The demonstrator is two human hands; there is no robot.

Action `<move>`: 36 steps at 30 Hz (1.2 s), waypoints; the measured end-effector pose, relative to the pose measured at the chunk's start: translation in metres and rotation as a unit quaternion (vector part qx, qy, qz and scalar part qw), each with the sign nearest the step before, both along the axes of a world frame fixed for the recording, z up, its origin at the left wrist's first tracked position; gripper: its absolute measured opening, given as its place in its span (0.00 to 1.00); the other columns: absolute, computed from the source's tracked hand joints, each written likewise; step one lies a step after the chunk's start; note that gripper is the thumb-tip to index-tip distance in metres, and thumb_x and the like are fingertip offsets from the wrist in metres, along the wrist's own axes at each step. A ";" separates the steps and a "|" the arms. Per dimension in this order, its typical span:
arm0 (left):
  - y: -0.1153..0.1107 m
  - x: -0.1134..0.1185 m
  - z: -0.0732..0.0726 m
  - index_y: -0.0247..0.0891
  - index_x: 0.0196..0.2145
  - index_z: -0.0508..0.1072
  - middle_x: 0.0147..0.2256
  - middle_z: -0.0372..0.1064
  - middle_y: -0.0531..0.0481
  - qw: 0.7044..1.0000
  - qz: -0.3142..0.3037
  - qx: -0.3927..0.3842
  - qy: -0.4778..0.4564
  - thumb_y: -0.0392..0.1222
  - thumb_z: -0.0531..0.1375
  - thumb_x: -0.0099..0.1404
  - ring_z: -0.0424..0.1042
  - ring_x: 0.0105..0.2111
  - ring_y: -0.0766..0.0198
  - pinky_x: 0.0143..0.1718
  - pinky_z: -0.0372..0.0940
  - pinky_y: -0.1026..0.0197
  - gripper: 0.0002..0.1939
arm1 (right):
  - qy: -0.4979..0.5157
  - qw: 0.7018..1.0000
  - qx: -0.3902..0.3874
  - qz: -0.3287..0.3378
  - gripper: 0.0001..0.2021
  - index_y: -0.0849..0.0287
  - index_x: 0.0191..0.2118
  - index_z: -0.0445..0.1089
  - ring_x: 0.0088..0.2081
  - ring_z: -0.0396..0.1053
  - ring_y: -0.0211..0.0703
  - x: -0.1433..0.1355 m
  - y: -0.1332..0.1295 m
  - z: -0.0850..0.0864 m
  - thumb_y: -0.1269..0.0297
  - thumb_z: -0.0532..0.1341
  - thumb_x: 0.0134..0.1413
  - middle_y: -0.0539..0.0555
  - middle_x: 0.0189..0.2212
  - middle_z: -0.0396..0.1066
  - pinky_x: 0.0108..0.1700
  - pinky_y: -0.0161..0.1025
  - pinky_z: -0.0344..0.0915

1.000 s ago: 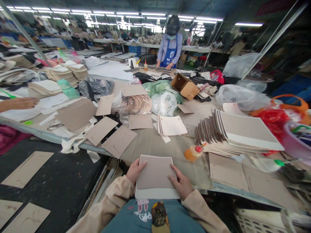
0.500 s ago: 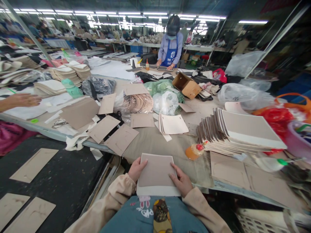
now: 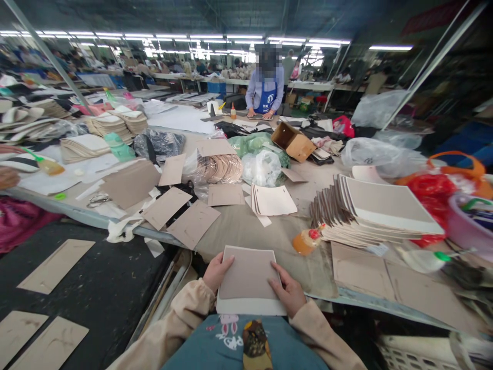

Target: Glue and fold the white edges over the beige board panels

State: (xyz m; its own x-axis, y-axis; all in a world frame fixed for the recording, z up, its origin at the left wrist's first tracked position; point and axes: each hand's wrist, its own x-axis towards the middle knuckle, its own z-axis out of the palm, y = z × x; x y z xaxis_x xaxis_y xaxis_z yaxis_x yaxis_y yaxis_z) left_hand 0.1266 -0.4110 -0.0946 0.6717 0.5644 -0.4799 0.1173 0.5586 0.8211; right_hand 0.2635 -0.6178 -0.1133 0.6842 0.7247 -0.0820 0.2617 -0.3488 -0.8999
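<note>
A grey-beige panel (image 3: 249,275) with a white lower border is held between my two hands at the table's front edge, above my lap. My left hand (image 3: 217,271) grips its left edge, thumb on top. On the right edge, my right hand (image 3: 288,288) has its thumb and fingers pressed to the panel. An orange glue bottle (image 3: 307,240) with a red cap lies just beyond, to the right. A tall stack of similar panels (image 3: 393,203) stands farther right. White panels (image 3: 273,199) lie ahead of my hands.
Loose beige pieces (image 3: 194,223) lie ahead left, others on the black surface (image 3: 111,277). A cardboard box (image 3: 293,141) and plastic bags (image 3: 262,167) stand behind. A person in a blue apron (image 3: 266,95) works across the table. Another person's hand (image 3: 8,177) shows at far left.
The other person's hand at the left has drawn back toward the frame edge, and a bottle with a green tip now shows there. My hands still hold the panel in the same way.
</note>
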 end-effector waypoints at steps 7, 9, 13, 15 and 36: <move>0.003 0.005 0.008 0.34 0.39 0.69 0.31 0.74 0.46 1.000 0.004 -0.014 -0.023 0.53 0.69 0.43 0.73 0.25 0.61 0.28 0.68 0.61 0.29 | -0.038 0.999 0.026 -0.008 0.25 0.59 0.56 0.62 0.51 0.66 0.48 0.000 0.000 0.008 0.56 0.58 0.53 0.56 0.51 0.67 0.53 0.44 0.65; 0.003 0.006 0.013 0.34 0.39 0.68 0.30 0.73 0.47 0.999 0.005 -0.015 -0.032 0.53 0.69 0.44 0.73 0.26 0.61 0.28 0.68 0.61 0.28 | -0.061 0.998 0.032 -0.006 0.25 0.59 0.56 0.62 0.51 0.66 0.48 0.001 0.000 0.011 0.56 0.57 0.53 0.56 0.51 0.67 0.52 0.43 0.65; 0.003 0.007 0.021 0.34 0.40 0.68 0.29 0.73 0.47 0.999 0.006 -0.015 -0.048 0.52 0.69 0.45 0.73 0.25 0.61 0.28 0.68 0.61 0.29 | -0.093 0.995 0.028 -0.002 0.24 0.60 0.55 0.63 0.50 0.67 0.48 0.003 0.000 0.015 0.55 0.57 0.54 0.56 0.50 0.68 0.52 0.43 0.66; 0.003 0.009 0.025 0.34 0.41 0.68 0.29 0.73 0.47 0.999 0.003 -0.014 -0.051 0.51 0.69 0.45 0.73 0.25 0.61 0.28 0.68 0.61 0.29 | -0.104 0.994 0.027 -0.003 0.24 0.60 0.55 0.63 0.51 0.66 0.49 0.006 0.000 0.015 0.55 0.56 0.54 0.57 0.51 0.67 0.53 0.44 0.65; 0.008 -0.007 0.018 0.44 0.61 0.19 0.60 0.48 0.35 0.959 -0.211 0.078 -0.171 0.41 0.72 0.42 0.57 0.56 0.48 0.55 0.55 0.50 0.70 | -0.024 0.994 0.038 -0.100 0.25 0.58 0.50 0.68 0.50 0.67 0.51 0.017 0.005 0.027 0.49 0.60 0.48 0.55 0.48 0.70 0.53 0.46 0.63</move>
State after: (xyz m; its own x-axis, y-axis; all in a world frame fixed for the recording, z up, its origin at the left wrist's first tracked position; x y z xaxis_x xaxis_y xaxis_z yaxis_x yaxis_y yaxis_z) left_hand 0.1201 -0.4025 -0.0762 0.9592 0.2549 -0.1224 0.0142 0.3887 0.9212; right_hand 0.2801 -0.6131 -0.0861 0.8170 0.5766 0.0039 0.2370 -0.3297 -0.9139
